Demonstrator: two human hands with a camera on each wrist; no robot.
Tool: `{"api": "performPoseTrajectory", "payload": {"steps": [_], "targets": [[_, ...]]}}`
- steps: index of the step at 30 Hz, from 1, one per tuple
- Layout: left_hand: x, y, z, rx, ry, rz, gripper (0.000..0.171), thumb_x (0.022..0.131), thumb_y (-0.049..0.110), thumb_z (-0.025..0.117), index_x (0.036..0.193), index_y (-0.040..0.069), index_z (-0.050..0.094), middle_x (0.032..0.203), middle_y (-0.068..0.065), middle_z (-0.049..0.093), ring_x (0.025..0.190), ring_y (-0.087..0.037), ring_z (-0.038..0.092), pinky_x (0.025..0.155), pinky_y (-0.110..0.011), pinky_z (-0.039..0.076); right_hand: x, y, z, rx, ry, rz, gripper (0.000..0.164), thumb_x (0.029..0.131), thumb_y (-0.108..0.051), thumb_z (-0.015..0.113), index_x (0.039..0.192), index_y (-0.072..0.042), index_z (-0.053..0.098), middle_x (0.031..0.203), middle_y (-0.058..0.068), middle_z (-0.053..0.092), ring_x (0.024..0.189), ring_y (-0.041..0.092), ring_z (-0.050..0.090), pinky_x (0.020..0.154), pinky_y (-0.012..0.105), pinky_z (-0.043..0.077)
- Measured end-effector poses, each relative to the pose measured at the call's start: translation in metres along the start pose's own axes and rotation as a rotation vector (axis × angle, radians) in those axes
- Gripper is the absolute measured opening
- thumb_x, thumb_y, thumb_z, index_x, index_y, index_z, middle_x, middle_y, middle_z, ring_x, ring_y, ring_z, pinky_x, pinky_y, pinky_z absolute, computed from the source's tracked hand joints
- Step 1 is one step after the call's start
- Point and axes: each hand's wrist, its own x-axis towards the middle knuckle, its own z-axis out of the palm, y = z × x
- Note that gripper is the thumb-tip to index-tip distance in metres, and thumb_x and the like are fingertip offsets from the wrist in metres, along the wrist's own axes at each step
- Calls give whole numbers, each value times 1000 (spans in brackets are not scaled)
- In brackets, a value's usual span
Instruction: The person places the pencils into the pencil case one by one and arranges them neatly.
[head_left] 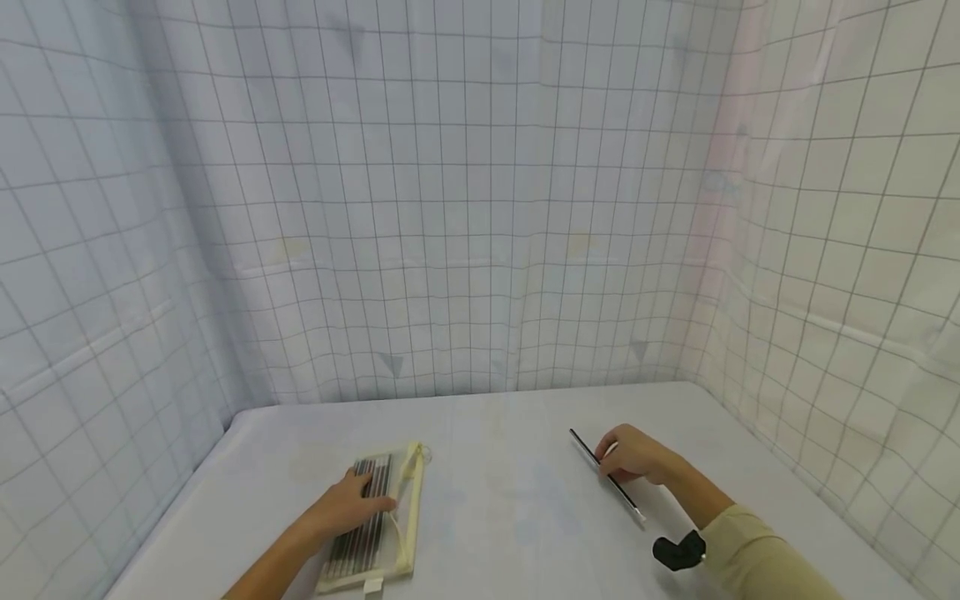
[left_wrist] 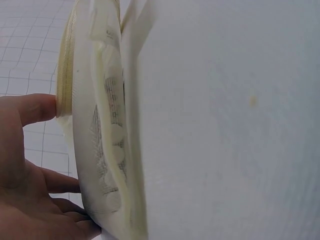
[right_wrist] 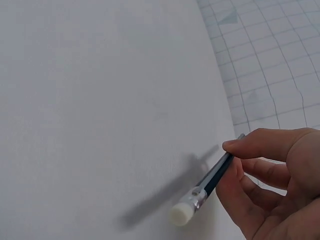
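Note:
A clear zippered pencil case [head_left: 414, 521] with cream edging lies on the table at the left, several pencils [head_left: 365, 542] showing through it. My left hand [head_left: 341, 508] rests on top of it, thumb spread towards the zipper side. In the left wrist view, the thumb and fingertips of the left hand [left_wrist: 30, 175] touch the case [left_wrist: 85, 150]. At the right, my right hand [head_left: 633, 454] pinches a dark pencil [head_left: 626, 497] between thumb and fingers. The right wrist view shows the pencil's white eraser [right_wrist: 181, 214] and metal band, held tilted just above the table.
A white cloth covers the table [head_left: 495, 500]. Grid-patterned curtains [head_left: 465, 208] hang behind and on both sides. A black object [head_left: 678, 551] sits by the right sleeve [head_left: 757, 554]. The pencil casts a shadow on the cloth.

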Motion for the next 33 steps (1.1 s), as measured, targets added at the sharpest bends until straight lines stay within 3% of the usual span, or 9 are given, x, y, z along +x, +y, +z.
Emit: {"api": "performPoseTrajectory", "payload": {"steps": [10,27,33], "targets": [[0,-3,0,-39,-29,-15,97,92,47,71,151,-19,31,153,-52,6,138,-71,15,106,-80,23,12,-7,25,102,-23,17,20,80,5,79,98,1,72,87,10,67,66,18,63,62,31,59],[2,-2,0,-24,-12,-6,98,93,49,70,151,-19,30,153,-52,6,138,-71,14,106,-80,22,23,-51,73,139,-124,-43,19,83,4,80,100,2,73,88,10,69,67,16,66,63,30,60],[4,-10,0,-58,-44,-27,102,92,53,71,153,-17,28,155,-50,2,139,-71,10,106,-81,20,20,-64,93,181,-180,-72,18,84,5,79,100,4,72,87,11,69,67,16,65,63,29,59]]}}
